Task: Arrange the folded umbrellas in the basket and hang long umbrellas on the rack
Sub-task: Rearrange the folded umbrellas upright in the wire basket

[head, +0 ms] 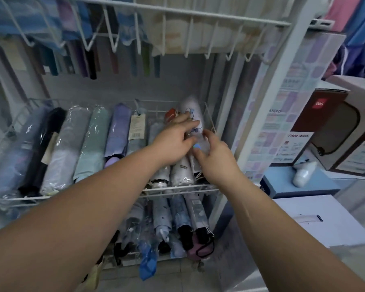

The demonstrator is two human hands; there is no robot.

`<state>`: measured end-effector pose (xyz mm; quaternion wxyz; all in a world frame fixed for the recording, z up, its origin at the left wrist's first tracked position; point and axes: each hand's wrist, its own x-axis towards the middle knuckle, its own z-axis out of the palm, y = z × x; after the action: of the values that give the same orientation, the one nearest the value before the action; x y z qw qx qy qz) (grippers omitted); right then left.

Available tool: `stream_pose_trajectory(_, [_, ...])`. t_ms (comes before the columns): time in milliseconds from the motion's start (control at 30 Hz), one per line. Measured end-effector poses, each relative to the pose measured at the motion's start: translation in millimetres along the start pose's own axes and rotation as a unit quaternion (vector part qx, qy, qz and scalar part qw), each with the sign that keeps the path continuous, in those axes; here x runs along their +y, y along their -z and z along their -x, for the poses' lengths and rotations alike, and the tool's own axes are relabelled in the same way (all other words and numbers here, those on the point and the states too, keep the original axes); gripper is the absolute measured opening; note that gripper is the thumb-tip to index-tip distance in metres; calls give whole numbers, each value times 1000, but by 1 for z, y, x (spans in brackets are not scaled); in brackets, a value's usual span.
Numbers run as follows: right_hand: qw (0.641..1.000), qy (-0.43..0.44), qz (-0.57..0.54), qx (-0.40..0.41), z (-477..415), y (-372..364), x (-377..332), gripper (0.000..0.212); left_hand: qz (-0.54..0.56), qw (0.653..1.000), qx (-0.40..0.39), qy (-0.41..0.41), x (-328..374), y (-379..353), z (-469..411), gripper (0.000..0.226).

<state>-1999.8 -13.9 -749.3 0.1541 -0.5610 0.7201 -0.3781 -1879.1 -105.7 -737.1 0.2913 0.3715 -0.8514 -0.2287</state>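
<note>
A white folded umbrella with a blue cartoon print, wrapped in clear plastic, lies at the right end of the middle wire basket. My left hand grips it from the left, fingers curled over its top. My right hand holds its lower end from the right. Several wrapped folded umbrellas lie side by side in the same basket: grey, black, mint, purple. More folded umbrellas fill the lower basket. Long umbrellas hang from the white wire rack above.
The rack's white upright post stands right of the basket. Brown and white boxes sit on a blue box to the right, with a small white object on it. A white box stands lower right.
</note>
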Motion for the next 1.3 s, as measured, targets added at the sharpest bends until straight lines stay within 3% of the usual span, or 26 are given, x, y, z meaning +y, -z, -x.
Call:
stream_pose_trajectory(133, [999, -4, 43, -20, -2, -7, 5, 53, -104, 992, -29, -60, -12, 0, -2, 39])
stream_pose_trajectory(267, [997, -8, 59, -40, 0, -7, 9, 42, -198, 976, -62, -65, -17, -2, -4, 50])
stream_pose_trajectory(400, [1000, 17, 22, -4, -3, -7, 8, 43, -261, 962, -69, -50, -19, 0, -6, 55])
stream_pose_trajectory(600, [1000, 6, -8, -14, -14, -11, 9, 52, -310, 941, -134, -11, -18, 2, -11, 52])
stream_pose_trajectory(833, [998, -23, 27, -43, -20, -9, 5, 44, -351, 920, -176, -3, -8, 4, -22, 48])
stream_pose_trajectory(1067, [998, -31, 20, -50, -16, -9, 1, 45, -334, 927, -170, -6, -11, 7, -6, 52])
stream_pose_trajectory(1300, [996, -35, 69, -42, -12, -10, -9, 28, -299, 952, -68, 4, -18, 21, 41, 53])
